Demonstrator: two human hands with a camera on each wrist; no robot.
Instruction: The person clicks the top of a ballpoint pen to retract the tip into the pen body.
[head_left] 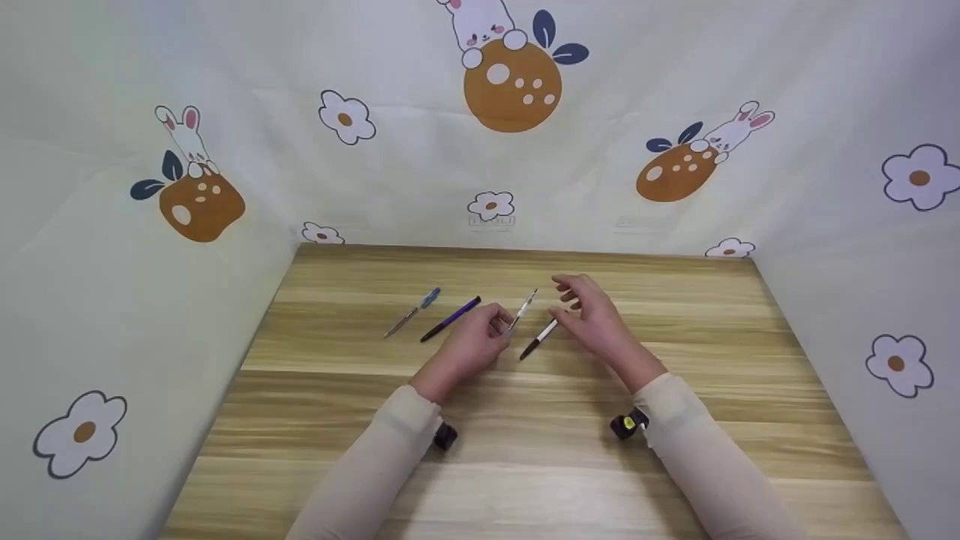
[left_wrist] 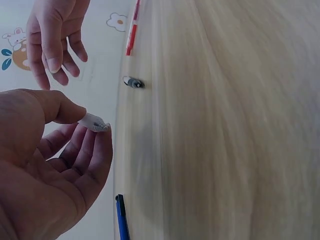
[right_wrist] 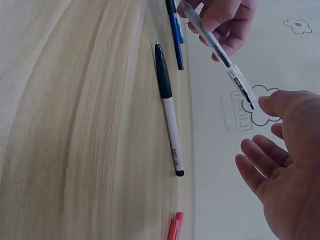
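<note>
My left hand [head_left: 501, 319] pinches the lower end of a clear pen [head_left: 523, 309] between thumb and fingers and holds it tilted above the wooden table [head_left: 525, 465]. The right wrist view shows the clear pen [right_wrist: 220, 50] pointing toward my right hand [right_wrist: 270, 140]. My right hand [head_left: 566, 300] hovers just right of the pen's tip with its fingers relaxed and holds nothing. A white pen with a black cap [head_left: 540, 339] lies on the table below and between the hands. In the left wrist view only the clear pen's end [left_wrist: 93, 122] shows at my thumb.
A dark blue pen [head_left: 450, 319] and a clear pen with a blue cap [head_left: 412, 311] lie left of my left hand. A red pen [right_wrist: 174, 227] lies near my right hand. Printed fabric walls [head_left: 112, 300] enclose the table on three sides.
</note>
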